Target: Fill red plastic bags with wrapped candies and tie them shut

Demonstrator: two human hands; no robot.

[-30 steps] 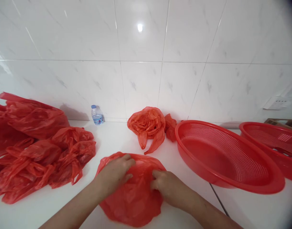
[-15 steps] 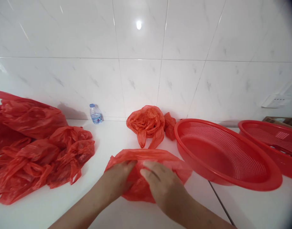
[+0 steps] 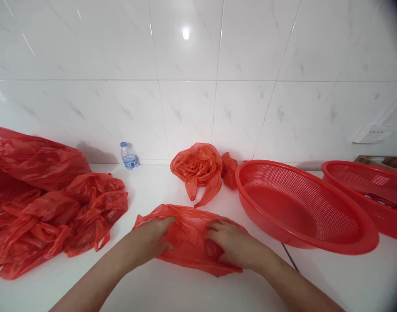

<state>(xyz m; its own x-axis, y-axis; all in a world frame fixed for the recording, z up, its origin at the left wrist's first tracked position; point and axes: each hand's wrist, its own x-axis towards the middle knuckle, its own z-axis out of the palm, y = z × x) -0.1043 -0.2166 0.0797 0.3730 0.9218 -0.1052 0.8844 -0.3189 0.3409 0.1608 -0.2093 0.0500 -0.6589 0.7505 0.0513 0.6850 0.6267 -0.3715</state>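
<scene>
- Left hand point(image 3: 151, 240) and right hand point(image 3: 237, 245): apart, one on each side of the red bag point(image 3: 190, 234); fingers parted from thumbs, both resting on the film.
- Count under hands: 1 bag, on the white table point(image 3: 153, 290), front of middle, well off its back edge.
- Other bags: 1 pile point(image 3: 49, 208), left side of table, too tangled to count; 1 bundle point(image 3: 198, 167) near back edge, loose ends pointing forward; 1 small wad point(image 3: 229, 171) just beside it.
- Baskets: 2, red, perforated. Near basket point(image 3: 259, 225) on the right, close to the red bag, overlapping the view of the far basket point(image 3: 344, 177), which has a dark item point(image 3: 382, 200) inside, unclear.
- Also: 1 bottle point(image 3: 129, 159), blue cap, upright at back edge; 1 carton point(image 3: 389, 162), back right; 1 wall socket point(image 3: 373, 134) above.
- In the way: bundle just behind the red bag, near basket to the right.
- Red bag look: thin, translucent, wrinkled, spread sideways, uneven edges.
</scene>
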